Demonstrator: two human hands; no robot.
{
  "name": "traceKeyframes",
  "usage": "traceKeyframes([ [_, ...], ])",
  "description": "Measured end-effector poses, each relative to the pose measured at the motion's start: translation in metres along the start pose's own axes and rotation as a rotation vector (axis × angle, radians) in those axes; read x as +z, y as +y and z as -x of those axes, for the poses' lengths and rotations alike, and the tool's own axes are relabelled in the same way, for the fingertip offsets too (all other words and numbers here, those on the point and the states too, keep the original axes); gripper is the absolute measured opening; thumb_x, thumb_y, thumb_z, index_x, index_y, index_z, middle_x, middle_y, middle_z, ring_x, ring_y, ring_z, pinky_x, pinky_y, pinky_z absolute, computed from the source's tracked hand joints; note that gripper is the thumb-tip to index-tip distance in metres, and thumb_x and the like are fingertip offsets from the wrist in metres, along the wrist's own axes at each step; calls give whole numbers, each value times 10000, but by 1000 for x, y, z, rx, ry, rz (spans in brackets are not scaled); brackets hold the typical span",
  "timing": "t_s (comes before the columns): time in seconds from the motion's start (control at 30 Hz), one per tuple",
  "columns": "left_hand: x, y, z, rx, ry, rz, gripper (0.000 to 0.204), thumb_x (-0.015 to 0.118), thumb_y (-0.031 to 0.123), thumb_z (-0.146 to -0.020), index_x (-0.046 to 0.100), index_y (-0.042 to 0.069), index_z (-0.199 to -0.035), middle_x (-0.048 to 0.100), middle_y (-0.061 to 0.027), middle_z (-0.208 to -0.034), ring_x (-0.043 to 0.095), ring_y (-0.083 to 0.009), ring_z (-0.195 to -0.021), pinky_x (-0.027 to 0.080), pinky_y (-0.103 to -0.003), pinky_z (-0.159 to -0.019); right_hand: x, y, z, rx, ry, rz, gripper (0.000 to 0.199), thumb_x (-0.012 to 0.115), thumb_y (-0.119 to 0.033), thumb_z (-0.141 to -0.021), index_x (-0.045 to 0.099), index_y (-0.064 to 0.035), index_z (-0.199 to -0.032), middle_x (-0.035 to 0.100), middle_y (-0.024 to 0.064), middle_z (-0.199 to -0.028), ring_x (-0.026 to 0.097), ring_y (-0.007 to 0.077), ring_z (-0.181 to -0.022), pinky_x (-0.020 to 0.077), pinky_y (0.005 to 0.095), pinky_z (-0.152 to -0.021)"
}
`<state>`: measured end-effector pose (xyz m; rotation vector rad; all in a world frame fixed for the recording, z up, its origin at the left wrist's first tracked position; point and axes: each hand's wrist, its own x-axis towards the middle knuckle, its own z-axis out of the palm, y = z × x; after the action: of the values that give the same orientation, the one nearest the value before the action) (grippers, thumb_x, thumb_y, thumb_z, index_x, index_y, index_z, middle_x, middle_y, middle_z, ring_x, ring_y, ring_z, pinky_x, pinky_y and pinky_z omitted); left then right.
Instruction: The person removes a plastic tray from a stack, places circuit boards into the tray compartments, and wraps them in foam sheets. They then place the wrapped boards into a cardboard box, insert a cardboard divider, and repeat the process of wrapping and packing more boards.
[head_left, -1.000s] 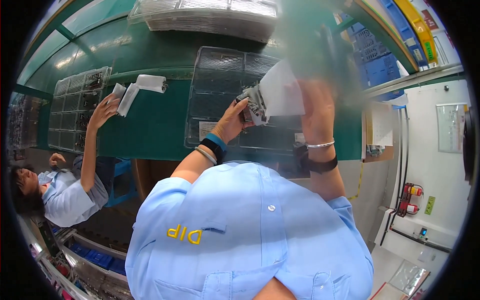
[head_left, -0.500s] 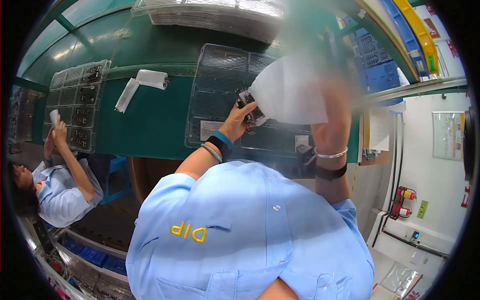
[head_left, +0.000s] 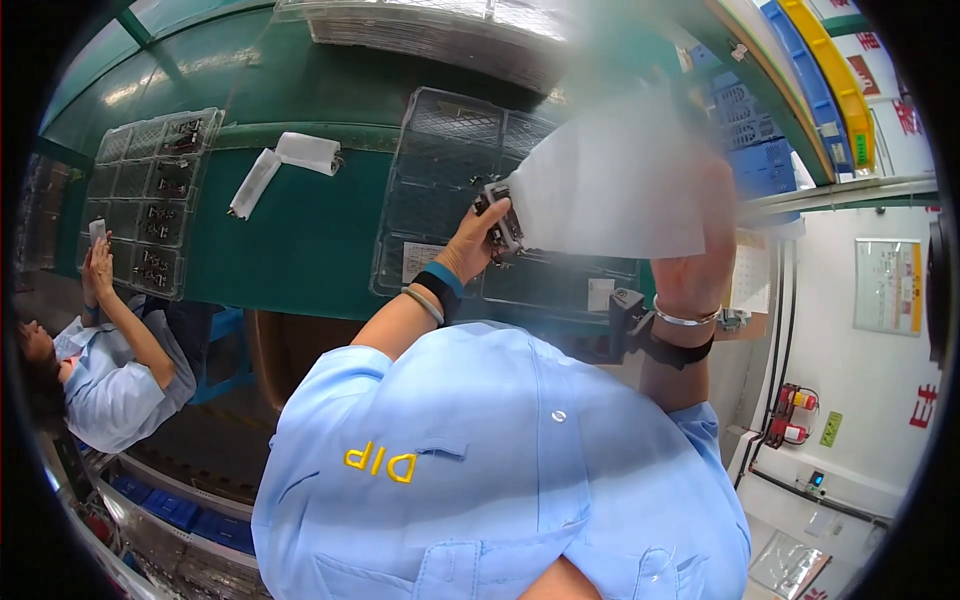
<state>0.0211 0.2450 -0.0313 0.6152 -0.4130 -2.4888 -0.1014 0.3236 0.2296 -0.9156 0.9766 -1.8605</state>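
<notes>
White sheet (head_left: pixel 600 195) now reaches farther right than a second ago, with the right hand (head_left: pixel 698 238) shifted right too; more of the dark component bundle (head_left: pixel 498 220) shows, so it looks less covered. Left hand (head_left: pixel 470 245) grips the bundle, thumb on top, above the near clear tray (head_left: pixel 450 150). Right hand sits at the sheet's right end; blurred, can't tell its grip. Near tray: compartments, paper slip (head_left: pixel 427 262) at near left; other contents unclear. Left tray (head_left: pixel 128 220): dark parts (head_left: pixel 160 218) in right column. White rolls (head_left: pixel 255 184) lie between trays.
</notes>
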Motion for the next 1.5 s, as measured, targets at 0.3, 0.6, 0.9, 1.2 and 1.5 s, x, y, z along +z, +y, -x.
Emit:
traceKeyframes([
  [0.3, 2, -3, 0, 74, 38, -123, 465, 716, 200, -795, 465, 114, -1177, 594, -33, -1014, 631, -163, -873, 562, -342, -714, 8, -21, 4, -31, -82, -19, 223, 429, -247, -997, 549, -65, -1044, 602, 88, -1082, 594, 179, -976, 498, 323, -830],
  [0.6, -31, 9, 6, -52, -17, 67, 309, 676, 203, -814, 582, 79, -1082, 625, -31, -942, 632, -172, -871, 546, -333, -748, -24, -59, 5, -186, 212, -23, 287, 427, -290, -992, 570, -70, -1108, 615, 54, -1038, 579, 186, -973, 473, 322, -859],
  [0.9, -7, 10, 10, -51, -32, -43, 385, 704, 247, -823, 543, 127, -1151, 615, -26, -999, 607, -162, -929, 529, -347, -776, -14, -42, 0, -90, 48, -154, 322, 426, -328, -992, 579, -76, -1122, 630, 56, -1027, 602, 183, -945, 489, 324, -827],
  [1.2, 1, -12, 2, 4, 22, -270, 827, 776, 271, -766, 261, 151, -1402, 518, -62, -1180, 519, -180, -1064, 508, -372, -807, 2, -38, 0, -45, -43, -119, 248, 390, -281, -1011, 538, -85, -1041, 592, 25, -1000, 598, 124, -950, 529, 298, -841],
  [1.5, -17, -21, -16, 160, 272, -718, 1093, 832, 312, -680, 98, 138, -1472, 462, -94, -1281, 520, -227, -1095, 462, -369, -886, 22, -31, 2, -62, -8, -122, 257, 383, -294, -1013, 532, -85, -1025, 585, 15, -950, 599, 114, -899, 526, 281, -805],
])
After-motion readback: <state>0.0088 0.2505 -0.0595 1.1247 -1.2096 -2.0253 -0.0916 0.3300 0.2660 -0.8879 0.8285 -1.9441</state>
